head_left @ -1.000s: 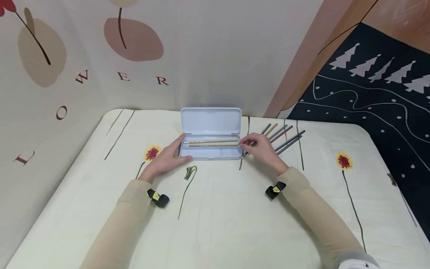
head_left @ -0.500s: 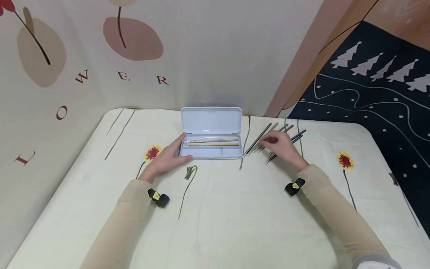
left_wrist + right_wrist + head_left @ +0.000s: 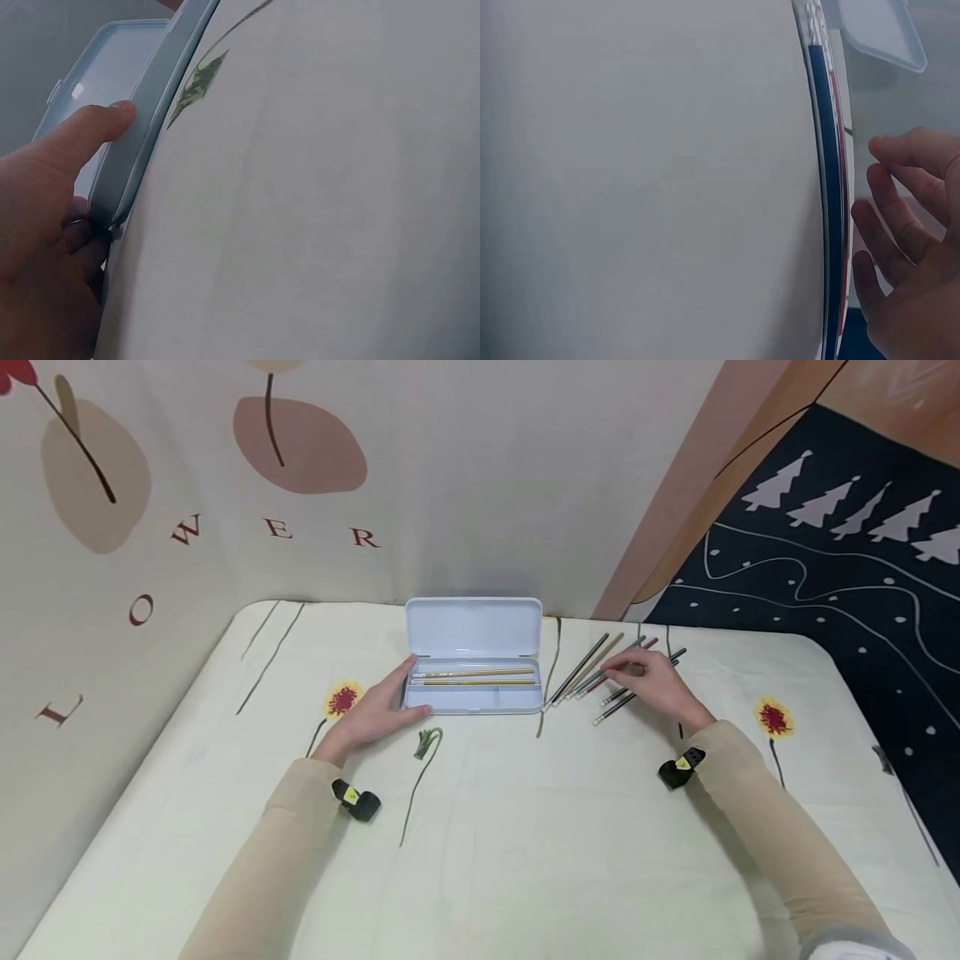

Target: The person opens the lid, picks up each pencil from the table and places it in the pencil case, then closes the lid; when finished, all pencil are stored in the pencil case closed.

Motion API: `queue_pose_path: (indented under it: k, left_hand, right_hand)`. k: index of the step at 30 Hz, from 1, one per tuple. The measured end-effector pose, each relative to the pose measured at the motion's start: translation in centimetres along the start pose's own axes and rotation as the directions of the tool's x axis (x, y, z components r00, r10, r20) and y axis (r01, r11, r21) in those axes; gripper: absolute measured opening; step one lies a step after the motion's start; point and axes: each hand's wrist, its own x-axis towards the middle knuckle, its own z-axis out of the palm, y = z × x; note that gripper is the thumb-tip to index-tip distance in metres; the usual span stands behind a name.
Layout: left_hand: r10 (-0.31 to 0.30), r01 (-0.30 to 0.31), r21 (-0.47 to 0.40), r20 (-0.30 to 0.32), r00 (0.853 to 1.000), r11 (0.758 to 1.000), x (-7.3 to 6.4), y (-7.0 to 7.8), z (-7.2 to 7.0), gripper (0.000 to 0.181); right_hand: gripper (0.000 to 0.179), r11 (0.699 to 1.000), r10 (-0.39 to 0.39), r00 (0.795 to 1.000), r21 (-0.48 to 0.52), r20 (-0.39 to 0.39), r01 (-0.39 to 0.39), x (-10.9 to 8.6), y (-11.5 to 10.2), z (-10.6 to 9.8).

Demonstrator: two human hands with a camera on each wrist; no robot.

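Note:
A pale blue pencil case (image 3: 450,701) lies with its lid (image 3: 472,627) raised. Two gold pencils (image 3: 480,673) lie in its rear compartment. My left hand (image 3: 378,708) grips the case's left end, thumb at the front wall, as the left wrist view also shows. My right hand (image 3: 656,683) hovers at the loose pencils (image 3: 577,670) right of the case, fingers loosely bent and nothing held. In the right wrist view, its fingertips are apart from a dark blue pencil (image 3: 829,165) and a red pencil (image 3: 844,165). The hand partly covers some pencils in the head view.
A pale cloth (image 3: 510,835) with printed flowers and stems covers the table. Behind the case rises a wall covering (image 3: 480,485) with printed letters. Dark fabric with white trees (image 3: 825,585) hangs at the right.
My right hand has moved rightward from the case's right end to above the loose pencils. The left hand and the case have stayed in place.

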Motion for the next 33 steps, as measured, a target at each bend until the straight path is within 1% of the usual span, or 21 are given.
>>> queue_pose_path:
  k: [4, 6, 11, 16, 23, 29, 33]
  left_hand:
    - [-0.006, 0.006, -0.010, 0.003, 1.000, 1.000, 0.0, 0.1, 0.0, 0.093]
    - [-0.010, 0.010, -0.011, 0.003, 1.000, 1.000, 0.0, 0.1, 0.0, 0.093]
    - [-0.014, 0.014, -0.010, 0.004, 1.000, 1.000, 0.0, 0.1, 0.1, 0.093]
    - [-0.010, 0.010, -0.001, 0.005, 1.000, 1.000, 0.1, 0.1, 0.1, 0.093]
    - [-0.011, 0.011, 0.002, 0.002, 1.000, 1.000, 0.0, 0.4, 0.0, 0.093]
    - [-0.016, 0.016, 0.009, 0.005, 1.000, 1.000, 0.0, 0.3, 0.0, 0.093]
    - [-0.018, 0.018, 0.010, 0.006, 1.000, 1.000, 0.0, 0.2, 0.0, 0.093]
  right_hand:
    - [0.018, 1.000, -0.007, 1.000, -0.026, 0.026, 0.008, -0.1, 0.6, -0.6]
    - [0.019, 0.999, 0.007, 0.999, -0.035, 0.034, -0.005, -0.1, 0.8, -0.9]
    - [0.023, 0.998, 0.040, 0.998, -0.048, 0.038, -0.038, -0.6, 1.2, -1.6]
    - [0.022, 0.998, 0.034, 0.999, -0.048, 0.040, -0.032, -1.2, 1.4, -2.1]
    - [0.022, 0.995, 0.083, 0.995, -0.060, 0.058, -0.079, -2.2, 1.5, -2.7]
    - [0.021, 0.998, 0.052, 0.995, -0.036, 0.080, -0.050, -2.5, 1.7, -3.0]
    - [0.020, 0.999, 0.047, 0.992, -0.026, 0.113, -0.044, -2.7, 2.0, -3.2]
